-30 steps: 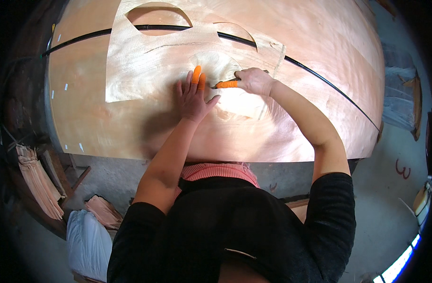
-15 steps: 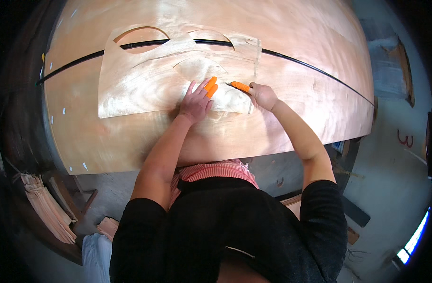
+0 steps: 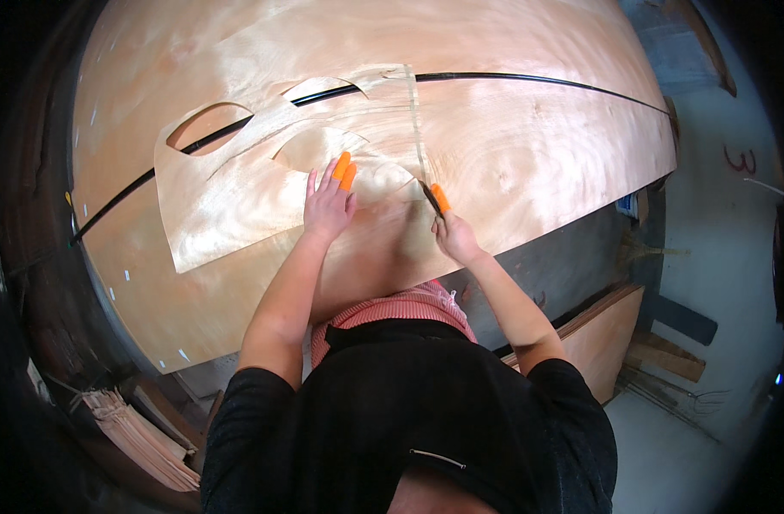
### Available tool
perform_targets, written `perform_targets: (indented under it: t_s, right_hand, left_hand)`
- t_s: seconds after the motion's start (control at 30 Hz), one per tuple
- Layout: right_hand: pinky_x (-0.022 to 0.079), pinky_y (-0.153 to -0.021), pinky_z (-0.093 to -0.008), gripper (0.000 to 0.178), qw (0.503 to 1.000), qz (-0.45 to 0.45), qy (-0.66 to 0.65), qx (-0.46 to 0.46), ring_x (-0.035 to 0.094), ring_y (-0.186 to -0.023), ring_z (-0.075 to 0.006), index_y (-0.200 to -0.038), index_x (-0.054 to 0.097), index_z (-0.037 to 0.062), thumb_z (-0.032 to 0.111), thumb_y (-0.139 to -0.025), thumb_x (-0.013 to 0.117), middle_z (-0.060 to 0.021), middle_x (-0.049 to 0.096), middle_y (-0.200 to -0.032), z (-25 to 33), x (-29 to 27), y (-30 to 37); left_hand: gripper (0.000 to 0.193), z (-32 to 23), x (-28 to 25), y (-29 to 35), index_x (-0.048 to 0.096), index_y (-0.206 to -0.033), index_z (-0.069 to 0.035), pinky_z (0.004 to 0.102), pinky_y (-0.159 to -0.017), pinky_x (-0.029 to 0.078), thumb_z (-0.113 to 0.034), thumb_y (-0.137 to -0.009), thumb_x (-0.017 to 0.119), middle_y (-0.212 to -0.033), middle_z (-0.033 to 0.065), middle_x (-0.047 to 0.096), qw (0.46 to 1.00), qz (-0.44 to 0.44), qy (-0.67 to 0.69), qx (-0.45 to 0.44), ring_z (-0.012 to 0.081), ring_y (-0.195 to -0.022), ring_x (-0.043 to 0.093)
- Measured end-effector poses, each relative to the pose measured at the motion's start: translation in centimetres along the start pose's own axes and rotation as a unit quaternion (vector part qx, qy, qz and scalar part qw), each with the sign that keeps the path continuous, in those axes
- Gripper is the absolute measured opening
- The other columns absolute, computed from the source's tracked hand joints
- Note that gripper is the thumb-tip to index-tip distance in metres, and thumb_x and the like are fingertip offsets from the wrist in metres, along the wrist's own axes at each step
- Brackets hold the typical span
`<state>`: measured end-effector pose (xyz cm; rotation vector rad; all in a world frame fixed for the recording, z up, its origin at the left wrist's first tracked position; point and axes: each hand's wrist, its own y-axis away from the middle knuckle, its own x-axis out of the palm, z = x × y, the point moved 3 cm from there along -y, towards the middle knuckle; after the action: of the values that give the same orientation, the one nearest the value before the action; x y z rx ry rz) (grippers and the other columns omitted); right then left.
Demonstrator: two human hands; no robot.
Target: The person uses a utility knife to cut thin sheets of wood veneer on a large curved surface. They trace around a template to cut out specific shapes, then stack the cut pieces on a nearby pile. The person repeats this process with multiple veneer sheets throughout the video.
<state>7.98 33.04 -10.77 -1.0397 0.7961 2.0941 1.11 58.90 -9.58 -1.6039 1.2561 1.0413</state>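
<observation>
A thin, pale wood veneer sheet [image 3: 229, 214] lies on the large wooden board, with a tape-like strip [image 3: 415, 120] along its right edge. Two leaf-shaped openings in its upper part show the dark band beneath; a third curved outline lies just above my left hand. My left hand [image 3: 327, 208] rests on the sheet, fingers spread, with orange covers on two fingers. My right hand [image 3: 457, 238] grips a slim dark knife [image 3: 430, 200], an orange-covered finger along it. The knife's tip is at the sheet's right edge, by the strip; whether it cuts in I cannot tell.
The large wooden board [image 3: 538, 154] fills the worktop, crossed by a black band [image 3: 529, 78]. Stacked veneer strips [image 3: 139, 437] stand at lower left. Boards [image 3: 610, 330] lean below the right edge, near a broom [image 3: 636, 249] and a fork-like tool [image 3: 705, 398].
The view has turned, so the sheet appears tilted. My right hand has drawn the knife rightward across the sheet to its taped edge. My left hand stays on the sheet.
</observation>
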Motion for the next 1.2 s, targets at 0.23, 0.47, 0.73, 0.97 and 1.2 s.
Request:
perform_targets:
  t_s: [0.23, 0.47, 0.73, 0.97, 1.2]
  right_hand:
    - [0.044, -0.055, -0.0269, 0.039, 0.961, -0.118, -0.199, 0.151, 0.056, -0.058, -0.0137, -0.111, 0.046, -0.0011, 0.017, -0.078, 0.057, -0.0056, 0.058, -0.065, 0.1, -3.5, -3.5]
    - [0.040, -0.057, -0.0225, 0.036, 0.861, -0.115, -0.429, 0.246, 0.046, -0.061, -0.0082, -0.099, 0.050, -0.0005, 0.018, -0.072, 0.064, 0.0010, 0.050, -0.068, 2.2, -1.5, -7.6]
    - [0.040, -0.056, -0.0223, 0.028, 0.935, -0.129, -0.308, 0.121, 0.047, -0.060, -0.0070, -0.099, 0.053, 0.0003, 0.012, -0.074, 0.055, -0.0009, 0.051, -0.067, 7.7, -6.0, -7.3]
    - [0.040, -0.056, -0.0217, 0.029, 0.926, -0.125, -0.347, 0.077, 0.046, -0.060, -0.0062, -0.101, 0.052, 0.0002, 0.011, -0.074, 0.055, 0.0004, 0.050, -0.068, 12.1, -8.5, -7.4]
    - [0.038, -0.063, -0.0176, 0.027, 0.824, -0.139, -0.545, 0.069, 0.046, -0.068, -0.0041, -0.100, 0.048, -0.0006, 0.014, -0.079, 0.057, 0.0031, 0.047, -0.076, 13.5, -10.8, -6.3]
  left_hand:
    - [0.050, -0.2, -0.1, -0.2, 0.039, -0.124, -0.011, 0.0446, -0.103, 0.015, -0.025, -0.077, 0.050, -0.134, 0.0049, 0.030, 1.000, 0.007, -0.006, 0.009, 0.0168, -0.126, 0.024]
    - [0.049, -0.4, 0.0, 0.0, 0.039, -0.124, -0.010, 0.0455, -0.102, 0.015, -0.024, -0.078, 0.048, -0.134, 0.0054, 0.029, 0.999, 0.014, -0.028, 0.007, 0.0181, -0.126, 0.024]
    - [0.050, -0.2, 0.2, 0.2, 0.038, -0.125, -0.010, 0.0450, -0.103, 0.014, -0.026, -0.079, 0.049, -0.135, 0.0049, 0.028, 1.000, 0.017, -0.024, 0.008, 0.0181, -0.126, 0.023]
    - [0.080, 1.3, -3.5, 1.5, 0.027, -0.130, -0.004, 0.0460, -0.103, 0.013, -0.035, -0.067, 0.065, -0.132, 0.0202, 0.027, 0.973, -0.043, 0.213, 0.073, 0.0327, -0.124, 0.024]
    - [0.052, 8.2, -6.9, 6.7, 0.046, -0.115, -0.004, 0.0470, -0.100, 0.022, -0.012, -0.066, 0.059, -0.121, 0.0159, 0.041, 0.997, -0.048, -0.013, 0.054, 0.0295, -0.113, 0.039]
